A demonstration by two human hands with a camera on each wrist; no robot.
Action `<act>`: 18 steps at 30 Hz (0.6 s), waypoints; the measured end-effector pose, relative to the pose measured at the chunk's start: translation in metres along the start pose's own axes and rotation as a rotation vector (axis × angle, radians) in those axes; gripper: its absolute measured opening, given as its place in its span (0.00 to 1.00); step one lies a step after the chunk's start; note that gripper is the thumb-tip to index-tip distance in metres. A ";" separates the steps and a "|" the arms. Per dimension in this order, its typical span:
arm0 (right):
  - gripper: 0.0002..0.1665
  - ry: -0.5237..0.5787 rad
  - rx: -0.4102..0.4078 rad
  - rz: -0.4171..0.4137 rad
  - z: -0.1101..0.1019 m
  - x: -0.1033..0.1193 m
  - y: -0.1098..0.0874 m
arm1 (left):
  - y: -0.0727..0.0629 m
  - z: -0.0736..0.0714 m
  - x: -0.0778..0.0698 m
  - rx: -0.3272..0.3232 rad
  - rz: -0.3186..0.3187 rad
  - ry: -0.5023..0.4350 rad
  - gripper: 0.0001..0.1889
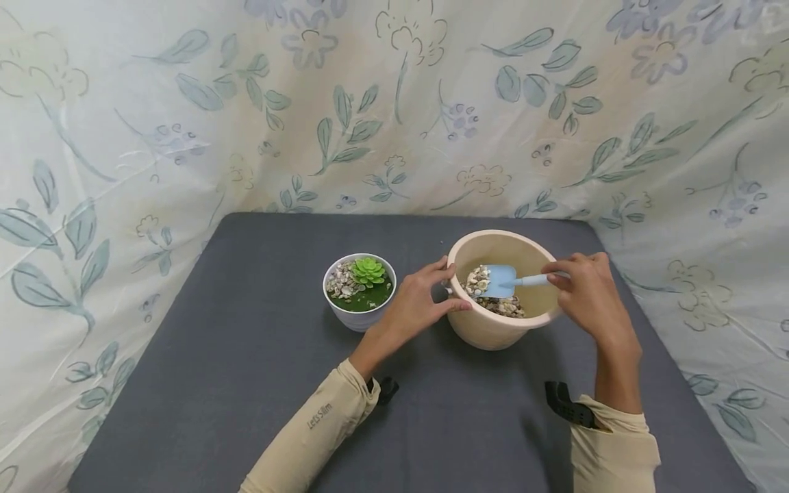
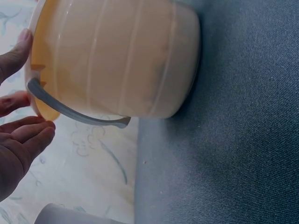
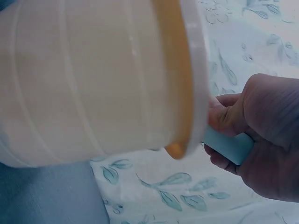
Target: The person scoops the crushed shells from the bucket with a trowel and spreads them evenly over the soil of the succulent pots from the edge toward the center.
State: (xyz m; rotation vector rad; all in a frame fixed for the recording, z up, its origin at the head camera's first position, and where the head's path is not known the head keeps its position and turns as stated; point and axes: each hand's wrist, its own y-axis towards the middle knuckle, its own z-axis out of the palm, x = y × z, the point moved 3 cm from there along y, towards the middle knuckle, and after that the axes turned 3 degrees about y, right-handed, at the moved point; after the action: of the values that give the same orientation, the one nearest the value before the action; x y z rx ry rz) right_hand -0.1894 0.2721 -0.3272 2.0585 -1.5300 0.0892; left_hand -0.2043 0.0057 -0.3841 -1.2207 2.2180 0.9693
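A cream bucket point(image 1: 487, 335) stands on the dark cloth-covered table, with small stones point(image 1: 508, 307) in its bottom. My left hand point(image 1: 416, 301) holds the near left part of its rim between thumb and fingers. Inside the bucket, a light blue toy shovel point(image 1: 501, 281) carries a heap of pale pebbles point(image 1: 477, 279) at its blade. Its handle is in the grip of my right hand point(image 1: 588, 294), above the right rim. In the right wrist view the bucket wall hides the shovel's blade; only the handle point(image 3: 229, 144) shows.
Left of the bucket is a white pot point(image 1: 357, 320) with a green succulent point(image 1: 368, 272), gravel and moss-like green. The bucket's grey carrying handle point(image 2: 74, 113) hangs down its side. Floral fabric point(image 1: 394, 137) surrounds the table point(image 1: 246, 329) at the back and sides.
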 end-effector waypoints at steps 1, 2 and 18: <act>0.08 0.004 -0.012 0.005 -0.002 0.000 -0.002 | 0.000 -0.001 0.000 -0.002 0.001 0.002 0.39; 0.08 0.009 -0.021 0.005 -0.003 0.000 -0.003 | 0.000 -0.002 0.001 -0.004 0.002 0.003 0.39; 0.10 0.021 -0.110 0.017 -0.032 0.002 -0.009 | 0.002 -0.004 0.003 0.018 0.046 0.012 0.37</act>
State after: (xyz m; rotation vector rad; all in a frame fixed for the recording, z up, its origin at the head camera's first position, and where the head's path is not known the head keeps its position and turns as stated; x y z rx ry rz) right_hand -0.1721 0.2873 -0.3031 1.9531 -1.5060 0.0320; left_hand -0.2079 0.0016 -0.3826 -1.1753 2.2680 0.9598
